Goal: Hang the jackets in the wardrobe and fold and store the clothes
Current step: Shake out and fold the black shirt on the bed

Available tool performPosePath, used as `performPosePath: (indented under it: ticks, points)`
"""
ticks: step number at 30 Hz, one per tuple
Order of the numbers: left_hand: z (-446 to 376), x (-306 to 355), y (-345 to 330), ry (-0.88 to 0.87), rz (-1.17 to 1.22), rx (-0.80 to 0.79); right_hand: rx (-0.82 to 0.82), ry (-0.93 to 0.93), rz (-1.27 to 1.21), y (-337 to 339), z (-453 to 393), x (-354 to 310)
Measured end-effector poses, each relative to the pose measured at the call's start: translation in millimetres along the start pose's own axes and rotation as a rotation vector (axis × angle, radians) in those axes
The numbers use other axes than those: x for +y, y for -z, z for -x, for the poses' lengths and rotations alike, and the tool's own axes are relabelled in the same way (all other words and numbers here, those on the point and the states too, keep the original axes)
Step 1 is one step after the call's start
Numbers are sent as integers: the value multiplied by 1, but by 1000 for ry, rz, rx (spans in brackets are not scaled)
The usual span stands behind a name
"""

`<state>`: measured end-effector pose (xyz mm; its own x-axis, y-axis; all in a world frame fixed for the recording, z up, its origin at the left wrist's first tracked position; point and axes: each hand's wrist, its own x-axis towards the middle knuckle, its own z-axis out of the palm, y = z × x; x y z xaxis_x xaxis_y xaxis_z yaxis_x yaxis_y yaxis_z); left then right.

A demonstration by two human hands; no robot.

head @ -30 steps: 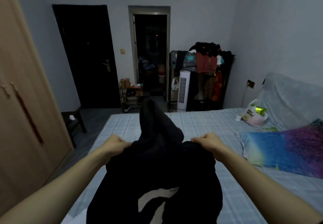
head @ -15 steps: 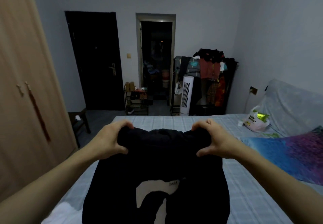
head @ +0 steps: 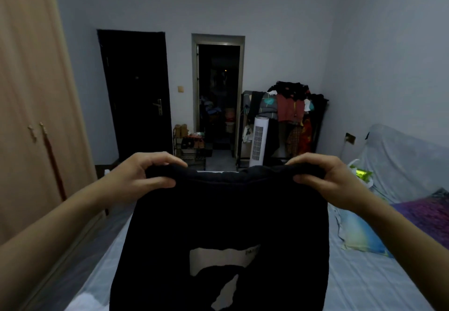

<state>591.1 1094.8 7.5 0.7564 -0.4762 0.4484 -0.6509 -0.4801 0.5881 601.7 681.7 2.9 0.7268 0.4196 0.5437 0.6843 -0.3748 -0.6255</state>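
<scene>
A black garment with a white print on its front hangs in front of me above the bed. My left hand grips its upper left corner, fingers curled over the top edge. My right hand grips the upper right corner the same way. The cloth is stretched between both hands and its lower part runs out of the frame. The wooden wardrobe stands shut at the left.
A rack piled with clothes and a white tower fan stand at the far wall. A dark door and an open doorway lie ahead. A colourful pillow and a plastic bag lie on the bed at right.
Both hands have lifted the black garment up off the bed and spread it wider. The part that lay bunched ahead on the bed now hangs behind the held edge.
</scene>
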Motion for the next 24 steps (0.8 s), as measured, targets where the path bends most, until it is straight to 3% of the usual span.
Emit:
performPosePath:
  ticks: [5,9,14,20,24]
  points:
    - [2,1,5,14,-34,-147,-222,-51,44,5,1,-3]
    - [1,-8,5,-20,30,-216,-212,39,73,-2,0,1]
    - [-11,5,12,-92,318,-244,-122,157,-104,-1,-9,-18]
    - [-69,49,-11,-159,815,-338,-156,316,-249,-28,-62,-63]
    - [-91,61,-34,-146,963,-243,-128,337,-340,-41,-71,-72]
